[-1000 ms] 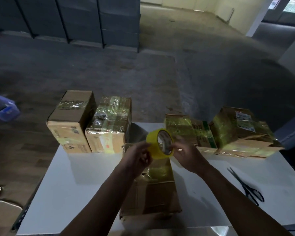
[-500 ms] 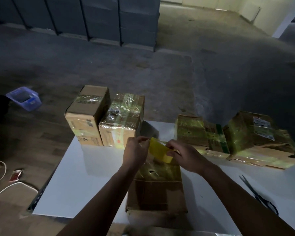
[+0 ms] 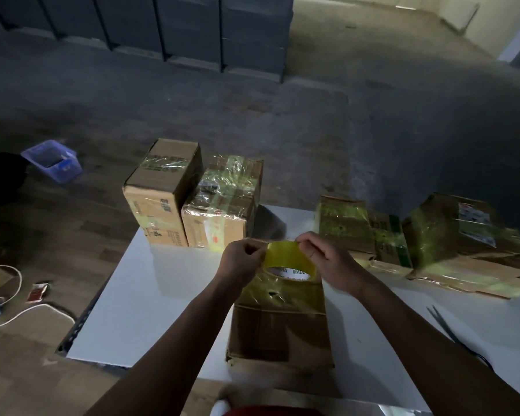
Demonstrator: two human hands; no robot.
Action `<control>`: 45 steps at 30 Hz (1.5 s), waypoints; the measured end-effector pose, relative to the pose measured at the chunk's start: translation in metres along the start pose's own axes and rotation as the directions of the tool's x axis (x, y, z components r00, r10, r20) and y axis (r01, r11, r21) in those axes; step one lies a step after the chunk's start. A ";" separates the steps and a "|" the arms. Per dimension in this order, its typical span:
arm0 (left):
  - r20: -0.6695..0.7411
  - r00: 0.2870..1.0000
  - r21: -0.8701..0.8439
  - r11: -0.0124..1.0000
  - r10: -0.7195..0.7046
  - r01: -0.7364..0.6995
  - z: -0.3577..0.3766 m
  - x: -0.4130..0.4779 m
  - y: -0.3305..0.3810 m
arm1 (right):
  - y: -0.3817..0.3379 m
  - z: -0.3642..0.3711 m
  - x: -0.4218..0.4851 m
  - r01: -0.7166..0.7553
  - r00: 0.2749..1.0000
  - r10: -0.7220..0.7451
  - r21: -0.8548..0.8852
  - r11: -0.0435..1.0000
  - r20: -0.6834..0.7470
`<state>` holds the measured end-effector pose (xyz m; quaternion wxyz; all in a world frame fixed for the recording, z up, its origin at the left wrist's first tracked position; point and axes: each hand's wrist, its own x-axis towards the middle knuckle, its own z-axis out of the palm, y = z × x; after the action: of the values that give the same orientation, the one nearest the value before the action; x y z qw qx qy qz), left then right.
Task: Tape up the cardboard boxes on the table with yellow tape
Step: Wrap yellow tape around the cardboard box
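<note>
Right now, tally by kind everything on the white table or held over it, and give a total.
Cardboard boxes: 5
Yellow tape roll: 1
Scissors: 1
Total: 7

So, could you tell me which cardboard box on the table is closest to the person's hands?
The lone front box, right under the yellow tape roll that the left hand and right hand hold. The other four boxes stand farther back.
</note>
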<state>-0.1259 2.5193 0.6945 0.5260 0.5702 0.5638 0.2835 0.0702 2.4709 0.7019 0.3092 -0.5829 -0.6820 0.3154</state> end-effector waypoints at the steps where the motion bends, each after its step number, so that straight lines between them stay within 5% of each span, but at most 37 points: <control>1: 0.010 1.000 0.020 1.000 -0.023 0.023 0.001 0.000 -0.001 | -0.001 0.002 0.001 0.010 1.000 -0.010 0.008 1.000 -0.004; 12: 0.032 0.983 -0.110 0.977 -0.182 0.184 -0.023 -0.007 -0.009 | -0.025 0.013 0.019 0.036 0.999 -0.036 -0.182 0.983 0.003; 19: 0.118 0.970 -0.226 0.946 -0.211 0.234 -0.044 -0.013 -0.013 | -0.021 0.020 0.022 -0.084 0.996 0.090 -0.353 0.932 0.001; 30: -0.014 0.971 -0.139 0.962 -0.240 0.236 -0.045 -0.014 -0.042 | -0.009 0.029 0.011 -0.212 0.975 0.219 -0.140 0.967 0.035; 36: -0.064 0.976 -0.082 0.975 -0.210 0.204 -0.054 -0.013 -0.056 | -0.023 0.037 0.019 -0.095 0.992 0.121 -0.472 0.876 0.026; 45: 0.100 0.934 -0.203 0.912 -0.343 0.356 -0.054 -0.003 -0.087 | -0.041 0.051 0.025 -0.145 0.968 0.241 -0.624 0.768 0.072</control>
<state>-0.2058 2.5155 0.6309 0.6447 0.4075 0.6056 0.2272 0.0023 2.4873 0.7050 0.0175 -0.6937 -0.7044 0.1490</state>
